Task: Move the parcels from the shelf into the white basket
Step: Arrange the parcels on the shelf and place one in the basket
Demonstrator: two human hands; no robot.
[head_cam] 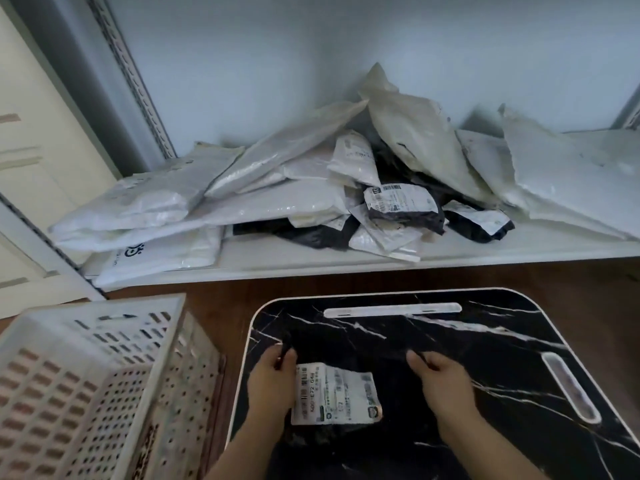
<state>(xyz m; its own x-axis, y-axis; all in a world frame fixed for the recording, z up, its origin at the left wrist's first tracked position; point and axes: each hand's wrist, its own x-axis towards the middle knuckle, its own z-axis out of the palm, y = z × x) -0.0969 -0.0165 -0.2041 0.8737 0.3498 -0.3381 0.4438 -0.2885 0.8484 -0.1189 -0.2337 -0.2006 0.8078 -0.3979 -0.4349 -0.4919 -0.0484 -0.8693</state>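
A black parcel with a white shipping label lies on a black marble-patterned table top, low in the middle. My left hand pinches its left top corner and my right hand pinches its right top corner. The white basket, perforated and without parcels in it as far as shown, stands at the lower left beside the table. On the white shelf behind lies a heap of white, cream and black parcels.
The marble-patterned table top has white slot handles at its far and right sides. Brown floor shows between table and shelf. A slotted shelf upright rises at the left, with a cream door farther left.
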